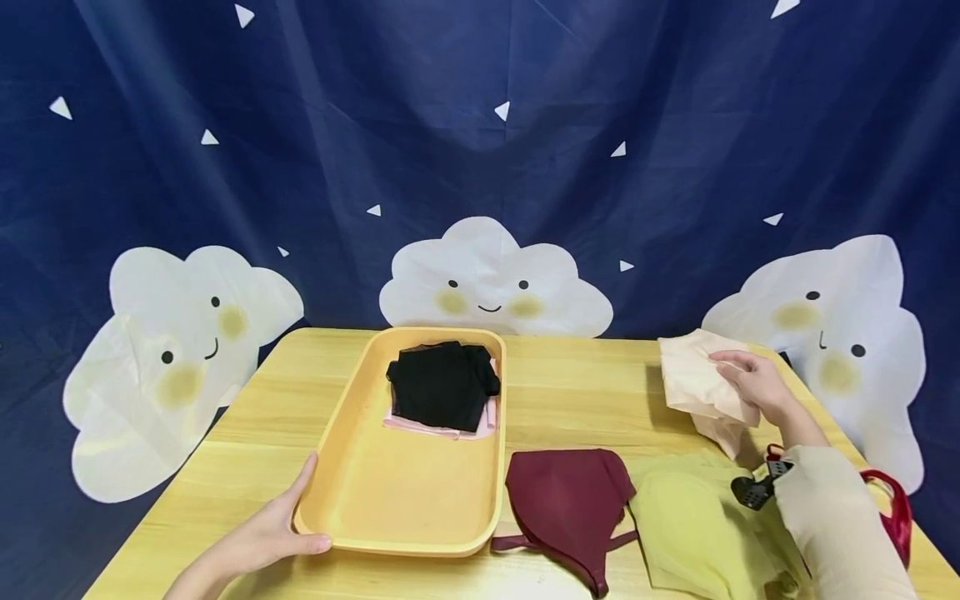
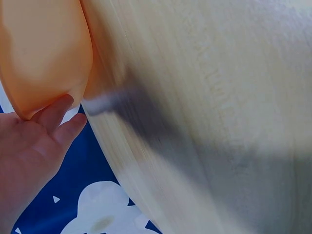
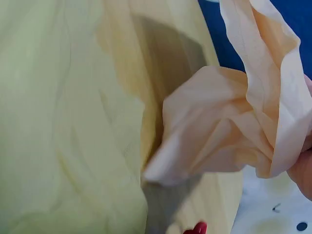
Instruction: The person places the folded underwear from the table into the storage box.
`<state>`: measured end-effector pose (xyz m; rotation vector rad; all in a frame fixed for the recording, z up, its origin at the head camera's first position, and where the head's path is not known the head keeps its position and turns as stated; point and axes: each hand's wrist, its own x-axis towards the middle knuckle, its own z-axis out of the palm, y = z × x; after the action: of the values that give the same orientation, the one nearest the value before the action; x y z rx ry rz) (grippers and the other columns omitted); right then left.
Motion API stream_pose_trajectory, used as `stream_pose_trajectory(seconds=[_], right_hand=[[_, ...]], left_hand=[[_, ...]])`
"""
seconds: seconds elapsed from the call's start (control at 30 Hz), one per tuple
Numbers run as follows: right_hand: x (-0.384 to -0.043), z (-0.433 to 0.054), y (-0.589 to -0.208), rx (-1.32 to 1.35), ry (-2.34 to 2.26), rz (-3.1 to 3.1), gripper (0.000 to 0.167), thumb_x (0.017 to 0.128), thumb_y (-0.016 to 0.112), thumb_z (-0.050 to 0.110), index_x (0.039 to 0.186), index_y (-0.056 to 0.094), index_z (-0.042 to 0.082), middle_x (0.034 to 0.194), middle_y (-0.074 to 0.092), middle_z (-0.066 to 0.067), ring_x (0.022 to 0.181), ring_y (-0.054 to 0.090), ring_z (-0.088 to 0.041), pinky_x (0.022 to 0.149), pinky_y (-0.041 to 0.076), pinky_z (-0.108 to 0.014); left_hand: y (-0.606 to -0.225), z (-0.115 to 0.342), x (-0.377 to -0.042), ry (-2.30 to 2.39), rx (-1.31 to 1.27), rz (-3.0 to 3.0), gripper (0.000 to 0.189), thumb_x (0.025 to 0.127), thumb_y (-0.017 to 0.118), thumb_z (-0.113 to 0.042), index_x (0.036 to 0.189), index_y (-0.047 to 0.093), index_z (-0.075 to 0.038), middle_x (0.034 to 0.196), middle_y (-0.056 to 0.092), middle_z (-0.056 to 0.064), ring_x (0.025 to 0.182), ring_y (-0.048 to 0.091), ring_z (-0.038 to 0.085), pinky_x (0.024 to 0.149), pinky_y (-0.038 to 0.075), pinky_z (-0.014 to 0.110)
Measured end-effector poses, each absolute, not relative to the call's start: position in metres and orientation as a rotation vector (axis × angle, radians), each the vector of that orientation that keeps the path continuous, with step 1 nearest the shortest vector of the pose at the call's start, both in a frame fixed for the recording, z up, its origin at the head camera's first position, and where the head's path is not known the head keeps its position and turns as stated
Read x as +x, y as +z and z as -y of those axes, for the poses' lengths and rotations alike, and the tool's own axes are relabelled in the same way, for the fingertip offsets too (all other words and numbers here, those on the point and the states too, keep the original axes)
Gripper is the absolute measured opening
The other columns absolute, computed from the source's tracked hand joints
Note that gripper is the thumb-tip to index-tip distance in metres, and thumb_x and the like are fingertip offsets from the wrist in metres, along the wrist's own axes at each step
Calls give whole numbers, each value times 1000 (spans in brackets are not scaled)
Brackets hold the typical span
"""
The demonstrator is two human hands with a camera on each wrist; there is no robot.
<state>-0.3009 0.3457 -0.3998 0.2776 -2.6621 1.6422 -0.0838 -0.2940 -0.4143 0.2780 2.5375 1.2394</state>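
My right hand [image 1: 753, 383] pinches a thin, pale peach garment [image 1: 697, 379] above the table's far right; its folds hang down. In the right wrist view the peach garment [image 3: 209, 126] droops in a loose bundle, and the hand [image 3: 302, 170] shows only at the edge. My left hand [image 1: 281, 529] touches the near left corner of a yellow-orange tray [image 1: 405, 547], finger and thumb spread along two sides. The left wrist view shows those fingers [image 2: 53, 114] against the tray's wall [image 2: 46, 58]. Inside the tray, a folded black garment [image 1: 442, 383] lies on a pink one [image 1: 427, 428].
Right of the tray lies a maroon bra [image 1: 570, 508] with thin straps. Beside it a yellow-green garment [image 1: 697, 517] spreads under the right forearm. A red item [image 1: 896, 517] sits at the table's right edge. A blue curtain [image 1: 480, 150] with clouds hangs behind the wooden table [image 1: 577, 392].
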Motion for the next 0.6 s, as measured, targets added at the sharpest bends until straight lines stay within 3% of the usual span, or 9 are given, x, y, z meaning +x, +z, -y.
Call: stream_pose_trajectory(seconds=[0.1,0.2,0.3,0.37,0.53,0.6], right_hand=[[-302,-335,-396,285,1679,2651,20,94,50,19,93,59,36,52,37,16,39,32,0,35,30,-23],[-303,-324,-392,298,1636,2665,12,93,52,23,103,59,26,56,40,15,40,32,-2,38,33,-24],[-305,-313,-388,302,1624,2676,24,92,54,25,114,56,14,55,37,15,40,31,-2,40,33,-24],[-307,-306,-385,318,1616,2675,33,92,54,25,120,55,8,61,42,19,45,36,0,44,36,-20],[-308,-291,-379,327,1598,2670,51,92,55,24,130,43,-8,94,50,24,61,42,3,59,40,-16],[-309,-285,-379,310,1642,2658,52,91,55,23,130,42,-8,92,51,21,56,40,2,55,40,-16]], left_hand=[[-414,294,-84,1230,279,-2547,106,81,69,-23,140,-15,7,143,-5,38,129,9,51,97,17,55],[-414,294,-84,1251,280,-2532,106,82,68,-22,140,-16,7,143,-7,38,129,7,51,96,14,58],[-414,294,-84,1263,278,-2523,106,82,68,-21,140,-16,6,143,-7,37,129,6,51,96,13,59],[-414,294,-84,1261,273,-2523,106,82,68,-21,140,-16,6,143,-7,37,129,6,50,97,14,58],[-415,294,-84,1249,264,-2530,106,81,68,-22,140,-16,5,143,-6,38,129,8,51,97,16,59],[-415,294,-84,1240,270,-2540,107,81,69,-23,140,-16,6,142,-5,38,128,10,51,98,17,57]])
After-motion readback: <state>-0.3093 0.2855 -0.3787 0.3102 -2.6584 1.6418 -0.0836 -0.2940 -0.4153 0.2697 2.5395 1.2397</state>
